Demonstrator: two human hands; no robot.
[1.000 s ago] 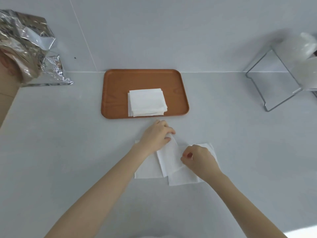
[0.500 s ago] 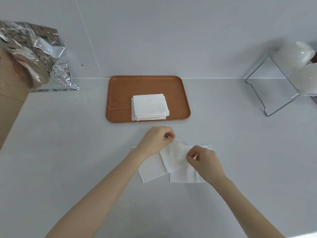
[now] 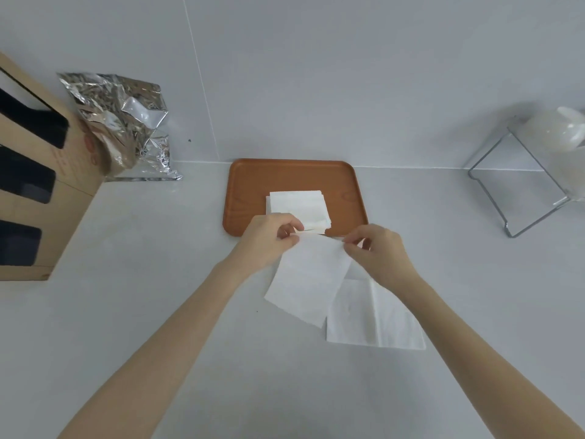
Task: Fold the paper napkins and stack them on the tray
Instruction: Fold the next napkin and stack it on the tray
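A white paper napkin (image 3: 308, 280) hangs lifted above the counter, held by its two top corners. My left hand (image 3: 269, 242) pinches the left corner and my right hand (image 3: 380, 253) pinches the right one. Under it, a second white napkin (image 3: 376, 318) lies flat on the counter, partly covered by my right wrist. Just beyond my hands sits a brown tray (image 3: 247, 198) with a stack of folded napkins (image 3: 297, 205) on its front middle; my left hand hides the stack's near-left corner.
A crumpled silver foil bag (image 3: 123, 122) leans on a cardboard box (image 3: 38, 191) at the left. A wire rack (image 3: 522, 191) carrying white dishes stands at the right. The white wall runs close behind the tray.
Both hands raised one napkin off the counter by its top corners and carried it toward the tray. The other napkin stayed flat on the counter.
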